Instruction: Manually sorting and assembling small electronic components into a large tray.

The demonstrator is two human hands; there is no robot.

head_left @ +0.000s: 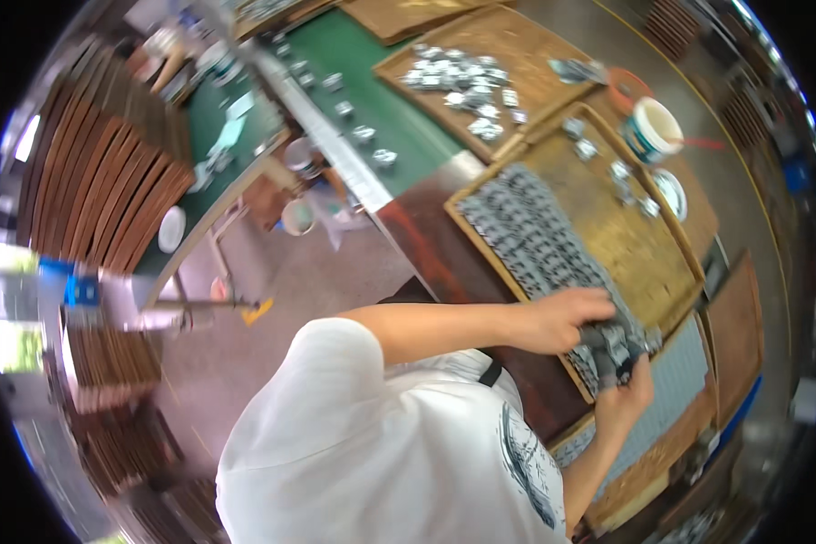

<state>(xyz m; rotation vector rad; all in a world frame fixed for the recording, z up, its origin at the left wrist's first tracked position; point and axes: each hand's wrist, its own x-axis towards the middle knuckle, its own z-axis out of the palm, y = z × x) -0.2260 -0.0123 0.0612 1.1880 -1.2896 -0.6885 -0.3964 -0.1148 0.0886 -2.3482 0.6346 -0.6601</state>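
Note:
Rows of small grey metal parts (539,227) fill the left side of a shallow wooden-framed tray (621,238). Over the tray's near right corner, a cluster of grey metal parts (615,344) lies between my two hands. My left hand (558,319) reaches across from the left, its fingers curled against the cluster. From below, my right hand (627,388) has its fingers bent round the cluster's near side. Dark material shows at the fingers of both hands; whether it is finger covers or cloth I cannot tell. Several loose parts (620,170) lie along the tray's far right side.
Behind the tray, a wooden board (526,36) bears a heap of silvery parts (453,77). Similar parts sit spaced along a green conveyor belt (412,122). A white bucket (655,131) stands beyond the tray. Another filled tray (675,385) is at the right. Stacked brown boards (91,172) rise at left.

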